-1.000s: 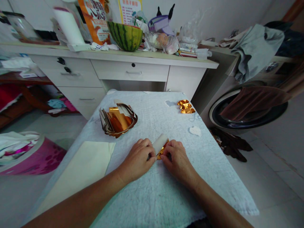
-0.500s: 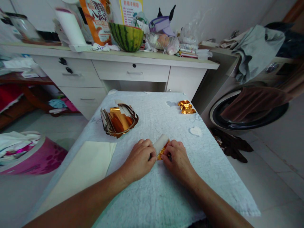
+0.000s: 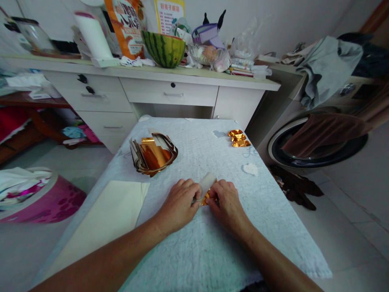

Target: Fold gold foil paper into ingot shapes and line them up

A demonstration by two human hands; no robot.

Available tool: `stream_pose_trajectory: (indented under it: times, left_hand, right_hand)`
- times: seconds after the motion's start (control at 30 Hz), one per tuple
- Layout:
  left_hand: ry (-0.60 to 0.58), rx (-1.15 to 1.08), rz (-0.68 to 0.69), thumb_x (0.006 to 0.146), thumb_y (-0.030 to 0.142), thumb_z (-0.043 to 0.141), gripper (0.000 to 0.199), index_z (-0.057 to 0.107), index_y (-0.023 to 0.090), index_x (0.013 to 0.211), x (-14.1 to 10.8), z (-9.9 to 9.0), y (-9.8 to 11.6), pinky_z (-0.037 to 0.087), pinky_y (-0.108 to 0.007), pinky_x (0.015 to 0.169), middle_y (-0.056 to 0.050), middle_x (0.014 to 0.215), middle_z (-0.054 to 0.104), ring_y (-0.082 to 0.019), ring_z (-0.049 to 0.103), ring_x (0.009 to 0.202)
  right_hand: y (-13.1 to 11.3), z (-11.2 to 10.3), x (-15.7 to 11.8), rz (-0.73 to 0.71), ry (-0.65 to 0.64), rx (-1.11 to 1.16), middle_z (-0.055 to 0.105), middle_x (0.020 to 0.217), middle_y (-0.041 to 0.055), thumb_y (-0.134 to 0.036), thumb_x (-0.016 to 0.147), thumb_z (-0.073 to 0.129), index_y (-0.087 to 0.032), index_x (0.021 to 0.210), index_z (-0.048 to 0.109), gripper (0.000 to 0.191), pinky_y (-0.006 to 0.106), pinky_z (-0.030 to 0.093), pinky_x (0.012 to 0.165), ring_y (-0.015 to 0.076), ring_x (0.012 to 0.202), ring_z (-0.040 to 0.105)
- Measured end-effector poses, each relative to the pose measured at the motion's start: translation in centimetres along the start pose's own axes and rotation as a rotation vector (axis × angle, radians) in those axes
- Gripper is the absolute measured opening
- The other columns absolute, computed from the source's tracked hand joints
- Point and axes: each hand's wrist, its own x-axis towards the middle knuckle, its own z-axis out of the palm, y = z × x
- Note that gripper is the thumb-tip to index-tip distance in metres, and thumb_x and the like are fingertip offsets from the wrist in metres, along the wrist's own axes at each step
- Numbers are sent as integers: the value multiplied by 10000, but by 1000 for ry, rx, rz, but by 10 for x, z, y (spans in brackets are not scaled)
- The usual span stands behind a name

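Near the middle of the cloth-covered table (image 3: 194, 243), a small piece of gold foil paper (image 3: 206, 197) with a whitish side (image 3: 208, 180) lies between my two hands. My left hand (image 3: 181, 200) is closed, thumb against curled fingers, pinching the whitish left part. The fingers of my right hand (image 3: 224, 196) are closed on the gold part; their tips partly hide it. Farther off, a dark-rimmed holder (image 3: 174, 156) contains gold foil sheets (image 3: 154, 156). Three folded gold foil pieces (image 3: 239, 138) lie in a row at the table's far right.
Pale folded paper (image 3: 106, 219) lies at the table's left. A pink bin (image 3: 60, 198) stands on the floor beside it. Behind are a white desk (image 3: 170, 91) with a cut watermelon (image 3: 164, 48) and a washing machine (image 3: 285, 105) draped with cloths.
Both hands stay almost in place. The whitish part of the foil paper appears slightly shifted and more curled between my fingers. The view has tilted very slightly.
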Motion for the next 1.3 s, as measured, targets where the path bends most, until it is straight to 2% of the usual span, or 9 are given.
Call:
stream_pose_trajectory:
  times: [0.3, 0.53, 0.63, 0.87, 1.03, 1.3]
  left_hand:
    - [-22, 11, -27, 775, 139, 552, 73, 539, 208, 755, 2, 2, -3, 349, -302, 740, -4, 840, 544, -188, 468, 856]
    - [-24, 31, -52, 804, 250, 589, 82, 546, 213, 745, 2, 4, 0, 348, -310, 738, -9, 851, 545, -201, 475, 871]
    - [-24, 23, -71, 798, 239, 596, 56, 554, 215, 770, 3, 4, 1, 350, -314, 753, -12, 876, 551, -205, 474, 893]
    - [-64, -9, -79, 782, 169, 570, 64, 556, 219, 818, 3, 0, 1, 357, -319, 780, -13, 908, 551, -204, 463, 911]
    - [-58, -19, -75, 783, 175, 559, 66, 549, 218, 831, 2, 1, 0, 352, -324, 784, -17, 915, 545, -208, 453, 910]
    - [-70, -27, -61, 759, 124, 515, 119, 542, 222, 821, 3, 1, -2, 338, -314, 780, -11, 907, 545, -203, 451, 906]
  right_hand:
    - [-1, 1, -1, -3, -35, -68, 546, 921, 47, -155, 795, 626, -204, 802, 588, 62, 337, 323, 772, 217, 889, 442]
    - [-4, 1, -3, -12, -48, -130, 537, 954, 65, -152, 836, 555, -202, 836, 578, 55, 356, 341, 789, 234, 916, 431]
    - [-7, 0, -4, -12, -56, -154, 527, 959, 69, -202, 850, 559, -203, 846, 567, 9, 363, 348, 794, 239, 922, 428]
    - [-11, -1, -6, -19, -46, -199, 514, 969, 67, -313, 848, 587, -211, 864, 543, 112, 374, 345, 786, 248, 917, 420]
    - [-11, -1, -5, 4, -42, -156, 526, 962, 59, -268, 824, 599, -209, 914, 530, 128, 369, 340, 775, 242, 900, 426]
    - [-1, -3, -2, -20, -37, -8, 536, 1020, 50, -60, 733, 560, -236, 1089, 510, 400, 348, 343, 798, 231, 936, 444]
